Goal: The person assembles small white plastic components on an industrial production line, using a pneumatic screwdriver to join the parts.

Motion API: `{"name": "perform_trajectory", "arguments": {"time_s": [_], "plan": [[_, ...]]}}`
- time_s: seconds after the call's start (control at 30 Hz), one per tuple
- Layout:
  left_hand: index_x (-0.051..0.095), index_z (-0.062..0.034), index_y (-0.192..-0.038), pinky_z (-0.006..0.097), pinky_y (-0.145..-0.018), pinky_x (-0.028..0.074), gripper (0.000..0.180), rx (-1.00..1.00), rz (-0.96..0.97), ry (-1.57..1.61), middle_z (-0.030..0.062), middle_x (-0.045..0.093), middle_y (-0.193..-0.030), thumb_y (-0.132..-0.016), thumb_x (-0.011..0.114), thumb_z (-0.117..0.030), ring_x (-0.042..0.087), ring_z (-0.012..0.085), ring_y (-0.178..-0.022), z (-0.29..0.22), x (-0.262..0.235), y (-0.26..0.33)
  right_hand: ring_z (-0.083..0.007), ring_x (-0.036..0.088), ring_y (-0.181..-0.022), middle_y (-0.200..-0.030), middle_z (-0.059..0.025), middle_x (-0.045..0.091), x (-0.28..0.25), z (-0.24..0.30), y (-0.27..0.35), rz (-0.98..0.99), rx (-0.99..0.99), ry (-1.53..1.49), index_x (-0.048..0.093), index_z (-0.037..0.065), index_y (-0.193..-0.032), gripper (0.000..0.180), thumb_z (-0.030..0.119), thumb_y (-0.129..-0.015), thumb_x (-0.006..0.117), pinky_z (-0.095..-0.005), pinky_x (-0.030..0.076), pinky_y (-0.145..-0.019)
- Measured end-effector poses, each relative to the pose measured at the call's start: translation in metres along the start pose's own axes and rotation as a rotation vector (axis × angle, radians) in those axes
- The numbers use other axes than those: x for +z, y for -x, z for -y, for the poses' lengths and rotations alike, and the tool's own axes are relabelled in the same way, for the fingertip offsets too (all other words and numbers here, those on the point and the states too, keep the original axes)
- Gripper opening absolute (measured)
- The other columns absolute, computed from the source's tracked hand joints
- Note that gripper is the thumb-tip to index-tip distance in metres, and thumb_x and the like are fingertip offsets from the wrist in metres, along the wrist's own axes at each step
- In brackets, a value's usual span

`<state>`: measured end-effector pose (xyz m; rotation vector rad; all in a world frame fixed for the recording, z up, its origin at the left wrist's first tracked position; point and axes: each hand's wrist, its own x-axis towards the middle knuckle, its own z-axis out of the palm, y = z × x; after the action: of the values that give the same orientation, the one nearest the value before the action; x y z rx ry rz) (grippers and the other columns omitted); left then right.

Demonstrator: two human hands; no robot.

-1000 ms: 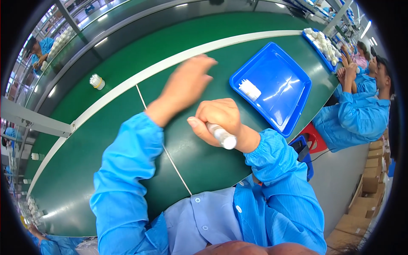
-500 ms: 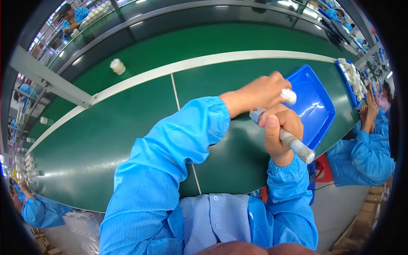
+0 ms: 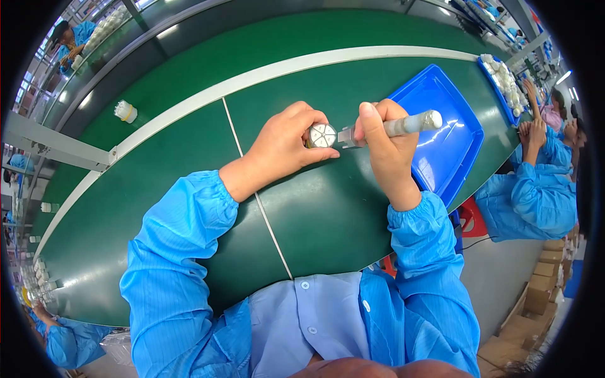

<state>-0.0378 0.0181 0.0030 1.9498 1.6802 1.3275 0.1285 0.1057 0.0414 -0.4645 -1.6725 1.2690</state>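
The left hand [image 3: 287, 148] is pinching a small round white plastic part [image 3: 322, 135], its face divided into wedge-like segments, between thumb and curled fingers, turning that face up toward the camera. The right hand [image 3: 386, 148] is wrapped in a closed fist around a slim whitish cylindrical tool [image 3: 403, 125], whose narrow grey metal tip is pointing at the side of the round part and seems to be touching it or sitting just beside it; the exact contact is too small to tell.

Judging from this, the work in hand is applying the tool's tip to the round part. Doing it well probably means keeping the left grip steady and low on the rim so the fingers are not covering the segmented face, holding the tool in line with the part rather than at a slant, and pressing gently so the small piece is not slipping out of the pinch.

The round part is sitting at the left fingertips, above the dark green counter [image 3: 189, 208] and just left of the right fist. A shallow blue plastic tray [image 3: 463, 148] is lying on the counter just beyond the right hand. Well apart, on the far strip of the counter, a small white-and-yellow cylindrical piece [image 3: 126, 111] is standing alone.
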Motion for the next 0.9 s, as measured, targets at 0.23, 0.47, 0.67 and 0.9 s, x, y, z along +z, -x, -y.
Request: {"name": "perform_trajectory", "arguments": {"time_s": [0.23, 0.47, 0.67, 0.9], "plan": [[0.058, -0.0039, -0.095, 0.031, -0.056, 0.048, 0.051, -0.072, -0.089, -0.084, 0.0071, 0.053, -0.087, -0.066, 0.092, -0.028, 0.054, 0.0171, -0.066, -0.008, 0.014, 0.006, -0.0033, 0.051, -0.055, -0.059, 0.0005, 0.057, 0.004, -0.001, -0.001, 0.012, 0.034, 0.028, 0.05, 0.007, -0.065, 0.034, 0.012, -0.095, 0.068, -0.0216, 0.039, -0.048], [0.058, -0.0035, -0.096, 0.035, -0.061, 0.051, 0.051, -0.098, -0.065, -0.081, 0.0098, 0.056, -0.09, -0.066, 0.091, -0.03, 0.058, 0.024, -0.072, -0.01, 0.013, 0.006, -0.0033, 0.049, -0.055, -0.059, 0.001, 0.056, 0.005, -0.005, -0.003, 0.019, 0.128, 0.096, 0.05, 0.007, -0.066, 0.036, 0.017, -0.097, 0.065, -0.0233, 0.037, -0.047], [0.063, -0.0038, -0.105, 0.04, -0.075, 0.053, 0.045, -0.033, -0.064, -0.065, 0.0121, 0.062, -0.1, -0.071, 0.085, -0.023, 0.061, 0.0307, -0.086, -0.008, 0.013, 0.008, -0.005, 0.05, -0.057, -0.062, 0.0003, 0.056, -0.003, -0.001, -0.005, -0.02, 0.137, -0.078, 0.051, 0.008, -0.068, 0.034, 0.018, -0.098, 0.062, -0.0231, 0.039, -0.05], [0.065, -0.0053, -0.114, 0.037, -0.079, 0.051, 0.043, 0.012, 0.005, -0.047, 0.0108, 0.064, -0.106, -0.075, 0.081, -0.014, 0.059, 0.0285, -0.096, -0.009, 0.01, 0.004, -0.0055, 0.048, -0.056, -0.061, 0.0001, 0.055, -0.005, -0.004, -0.01, 0.005, 0.164, -0.052, 0.05, 0.008, -0.067, 0.035, 0.018, -0.098, 0.061, -0.0233, 0.039, -0.051]]}}
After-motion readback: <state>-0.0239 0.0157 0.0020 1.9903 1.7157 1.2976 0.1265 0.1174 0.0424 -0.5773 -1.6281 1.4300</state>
